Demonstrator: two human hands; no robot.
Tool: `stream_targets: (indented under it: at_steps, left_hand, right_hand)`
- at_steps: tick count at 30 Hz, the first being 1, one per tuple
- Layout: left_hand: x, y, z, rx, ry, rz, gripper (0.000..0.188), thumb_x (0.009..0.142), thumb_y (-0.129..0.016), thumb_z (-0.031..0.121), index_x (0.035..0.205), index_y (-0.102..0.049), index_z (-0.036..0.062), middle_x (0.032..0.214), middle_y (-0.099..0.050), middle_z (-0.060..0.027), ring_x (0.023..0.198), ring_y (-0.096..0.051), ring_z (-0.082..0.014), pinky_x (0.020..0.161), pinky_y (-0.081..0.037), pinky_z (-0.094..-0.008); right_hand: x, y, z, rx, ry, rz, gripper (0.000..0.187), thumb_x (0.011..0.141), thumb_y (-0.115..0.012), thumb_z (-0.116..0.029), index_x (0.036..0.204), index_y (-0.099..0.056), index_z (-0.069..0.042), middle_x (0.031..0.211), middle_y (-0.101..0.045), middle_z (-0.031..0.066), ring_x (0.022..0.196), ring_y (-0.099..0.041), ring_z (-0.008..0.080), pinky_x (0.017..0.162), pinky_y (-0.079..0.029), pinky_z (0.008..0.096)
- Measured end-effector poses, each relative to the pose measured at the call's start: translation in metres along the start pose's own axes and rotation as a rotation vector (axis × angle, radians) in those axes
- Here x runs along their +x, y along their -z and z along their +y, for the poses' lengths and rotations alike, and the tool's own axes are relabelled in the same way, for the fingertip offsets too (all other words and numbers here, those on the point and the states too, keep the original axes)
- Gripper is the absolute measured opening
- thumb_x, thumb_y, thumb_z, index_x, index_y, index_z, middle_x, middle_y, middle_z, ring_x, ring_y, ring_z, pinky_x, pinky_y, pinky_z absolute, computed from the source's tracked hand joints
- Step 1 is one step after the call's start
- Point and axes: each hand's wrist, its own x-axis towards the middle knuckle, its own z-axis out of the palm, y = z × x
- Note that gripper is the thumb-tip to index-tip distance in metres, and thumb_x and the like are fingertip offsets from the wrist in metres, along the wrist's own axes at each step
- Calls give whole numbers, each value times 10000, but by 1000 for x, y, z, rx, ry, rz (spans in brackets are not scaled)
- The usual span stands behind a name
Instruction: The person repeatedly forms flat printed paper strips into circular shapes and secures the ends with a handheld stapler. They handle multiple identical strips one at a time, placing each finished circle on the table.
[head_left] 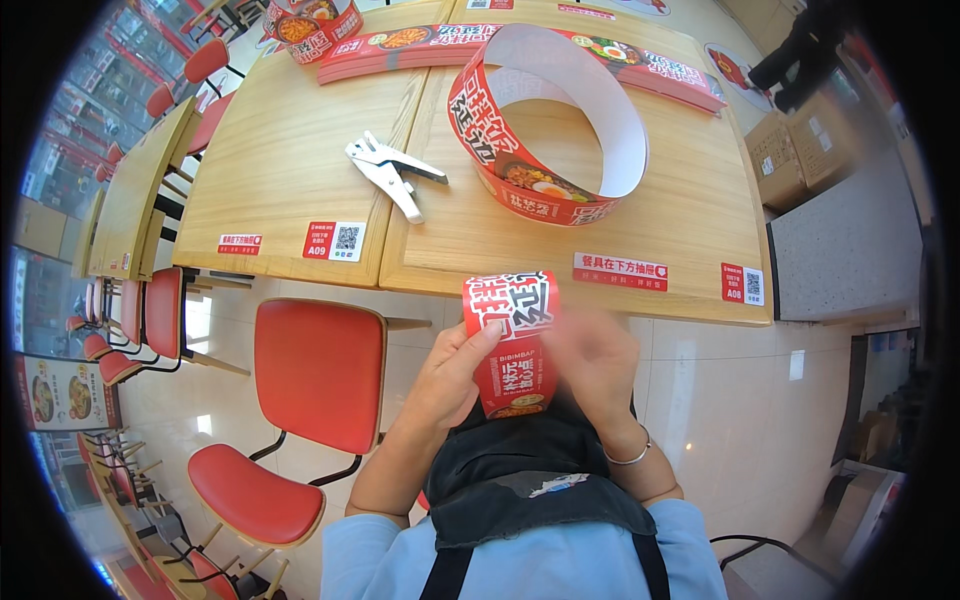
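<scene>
My left hand point(452, 368) is closed on a red printed paper strip point(515, 368), its thumb lying on the printed front. The strip hangs in front of my dark apron, just off the table's near edge. My right hand point(600, 362) is at the strip's right side, smeared by motion, so its fingers cannot be read. On the table beyond stands a large red paper ring point(490, 130), white inside, with food pictures printed on it. Left of the ring lies a white plier-shaped hand tool point(385, 170), its handles spread.
Flat stacks of red printed strips point(410, 47) lie along the far part of the wooden table point(300, 150). Another red paper ring point(312, 28) stands at the far left. A red chair point(318, 375) is at my left. Cardboard boxes point(800, 145) sit beyond the table's right side.
</scene>
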Motion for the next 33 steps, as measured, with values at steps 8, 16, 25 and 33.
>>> stream_targets:
  at_steps: [8,16,25,33]
  left_hand:
    - [1,2,0,-48,13,-11,279,970,-547,166,1187,-576,-6,1139,-640,-90,1024,-614,-144,900,-496,-318]
    - [3,5,-5,250,-39,-13,272,890,-639,46,1157,-607,5,1095,-665,-80,995,-626,-143,892,-495,-308]
    - [0,10,6,277,-28,-26,274,870,-658,32,1137,-607,0,1060,-672,-73,957,-632,-131,855,-511,-295]
    - [-6,45,-13,201,-163,243,258,860,-679,32,1106,-617,-10,998,-686,-78,866,-647,-115,785,-533,-273]
  right_hand:
    - [0,-1,1,3,-14,4,131,815,-740,-39,815,-617,6,842,-659,50,711,-591,42,607,-491,185]
    - [0,-1,2,37,-66,-8,136,834,-718,-33,871,-591,-1,797,-627,27,660,-554,17,542,-446,166]
    - [7,3,0,227,-317,-319,135,874,-699,-125,872,-591,-43,727,-608,-21,535,-472,-7,456,-353,151]
    - [24,-33,14,-244,132,-297,203,810,-744,-159,829,-593,-24,667,-592,48,533,-549,122,490,-435,267]
